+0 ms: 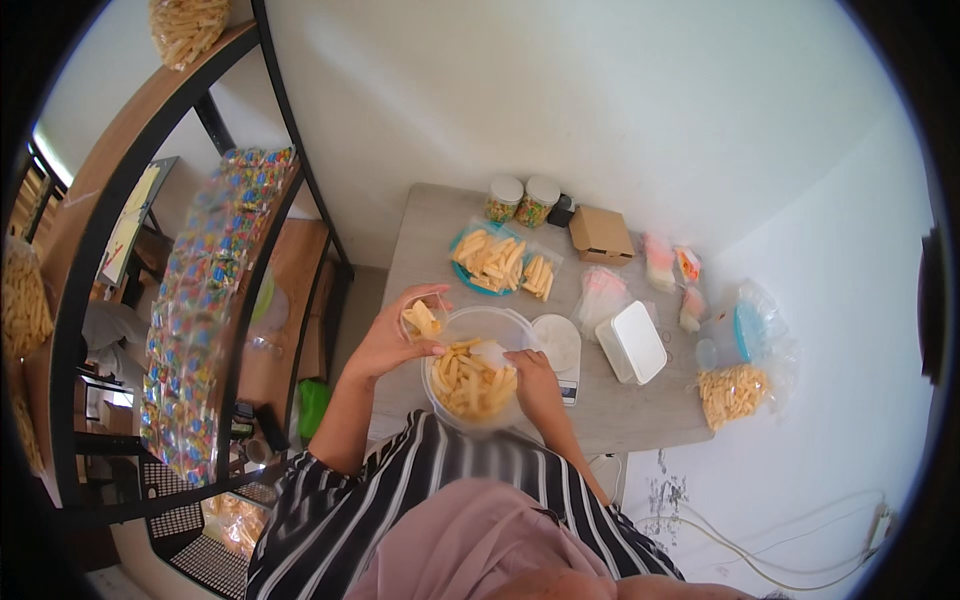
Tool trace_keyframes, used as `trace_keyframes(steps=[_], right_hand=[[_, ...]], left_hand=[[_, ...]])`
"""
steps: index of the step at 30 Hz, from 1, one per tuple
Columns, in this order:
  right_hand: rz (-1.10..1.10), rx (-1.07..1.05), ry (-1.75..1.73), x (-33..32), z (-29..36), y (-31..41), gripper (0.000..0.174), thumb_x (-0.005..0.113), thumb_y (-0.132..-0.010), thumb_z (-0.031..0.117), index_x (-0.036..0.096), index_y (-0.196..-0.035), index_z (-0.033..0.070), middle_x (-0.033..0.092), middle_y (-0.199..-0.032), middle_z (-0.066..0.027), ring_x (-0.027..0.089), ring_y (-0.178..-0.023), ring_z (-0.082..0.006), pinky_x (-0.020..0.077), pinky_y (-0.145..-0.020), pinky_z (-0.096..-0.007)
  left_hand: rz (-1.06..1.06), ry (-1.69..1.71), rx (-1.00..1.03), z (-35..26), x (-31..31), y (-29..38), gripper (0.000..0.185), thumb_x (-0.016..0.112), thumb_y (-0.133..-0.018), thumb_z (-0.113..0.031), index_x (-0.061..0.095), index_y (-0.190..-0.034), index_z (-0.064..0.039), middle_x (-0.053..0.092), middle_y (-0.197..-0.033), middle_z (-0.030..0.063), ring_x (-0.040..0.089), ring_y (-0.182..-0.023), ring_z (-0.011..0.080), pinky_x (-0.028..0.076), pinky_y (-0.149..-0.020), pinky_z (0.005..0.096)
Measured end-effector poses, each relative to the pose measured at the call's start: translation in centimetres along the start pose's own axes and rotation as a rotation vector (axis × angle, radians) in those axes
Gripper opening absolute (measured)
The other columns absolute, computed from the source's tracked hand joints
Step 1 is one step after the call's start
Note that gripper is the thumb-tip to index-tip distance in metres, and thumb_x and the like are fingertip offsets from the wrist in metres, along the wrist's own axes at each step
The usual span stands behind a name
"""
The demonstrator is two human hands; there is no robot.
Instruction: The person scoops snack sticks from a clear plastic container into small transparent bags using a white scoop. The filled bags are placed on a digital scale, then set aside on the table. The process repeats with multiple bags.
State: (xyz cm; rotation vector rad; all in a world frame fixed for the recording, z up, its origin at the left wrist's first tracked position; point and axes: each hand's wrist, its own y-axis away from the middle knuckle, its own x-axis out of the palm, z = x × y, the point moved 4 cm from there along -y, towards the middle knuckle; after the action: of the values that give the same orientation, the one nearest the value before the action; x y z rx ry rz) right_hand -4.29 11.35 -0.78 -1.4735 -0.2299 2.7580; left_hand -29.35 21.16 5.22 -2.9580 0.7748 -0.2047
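Note:
A round clear plastic tub [480, 382] of pale yellow snack sticks stands before me at the table's near edge. My left hand [394, 334] holds a small clear plastic cup [422, 316] with some snack pieces in it, tilted over the tub's upper left rim. My right hand [532, 375] is at the tub's right side, its fingers closed on something whitish and translucent, perhaps a small bag. Right of the tub lies a white digital kitchen scale [559, 345]. Beyond the tub, a blue-green plate [476, 281] bears filled bags of snack sticks [491, 259].
A white lidded box [634, 343], empty plastic bags [602, 292], a cardboard box [601, 234] and two lidded jars [538, 201] stand on the table. A large snack bag [733, 394] is at the right edge. A shelf rack [277, 225] with colourful packets rises at the left.

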Motion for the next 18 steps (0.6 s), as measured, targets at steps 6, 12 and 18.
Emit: trace_keyframes(steps=[6,12,18], right_hand=[[0.235,-0.072,-0.020,1.4,0.2,-1.0,0.031,0.065,-0.084,0.000,0.072,-0.114,0.004,0.070,-0.109,-0.0145,0.060,-0.104,-0.0358,0.0478,-0.096,-0.0412],[0.064,-0.016,-0.260,-2.9,3.7,-3.0,0.030,0.070,-0.085,0.003,0.072,-0.115,0.005,0.065,-0.114,-0.0132,0.059,-0.110,-0.0313,0.0462,-0.099,-0.0395],[-0.026,-0.167,-0.405,-6.3,7.7,-3.7,0.026,0.068,-0.088,0.003,0.070,-0.114,0.005,0.057,-0.122,-0.0127,0.055,-0.117,-0.0297,0.0443,-0.101,-0.0396]], left_hand=[[0.048,0.281,-0.029,1.5,-0.6,1.0,0.101,0.095,-0.064,-0.035,0.046,-0.146,-0.004,0.063,-0.122,0.0138,0.059,-0.120,0.0244,0.048,-0.098,0.0365],[0.178,0.603,-0.155,2.5,0.8,1.1,0.104,0.090,-0.072,-0.041,0.034,-0.152,-0.003,0.062,-0.127,0.0188,0.058,-0.126,0.0298,0.046,-0.106,0.0422],[0.352,0.607,-0.251,2.9,3.2,0.6,0.102,0.084,-0.079,-0.049,0.031,-0.152,-0.001,0.055,-0.139,0.0191,0.055,-0.130,0.0284,0.044,-0.110,0.0404]])
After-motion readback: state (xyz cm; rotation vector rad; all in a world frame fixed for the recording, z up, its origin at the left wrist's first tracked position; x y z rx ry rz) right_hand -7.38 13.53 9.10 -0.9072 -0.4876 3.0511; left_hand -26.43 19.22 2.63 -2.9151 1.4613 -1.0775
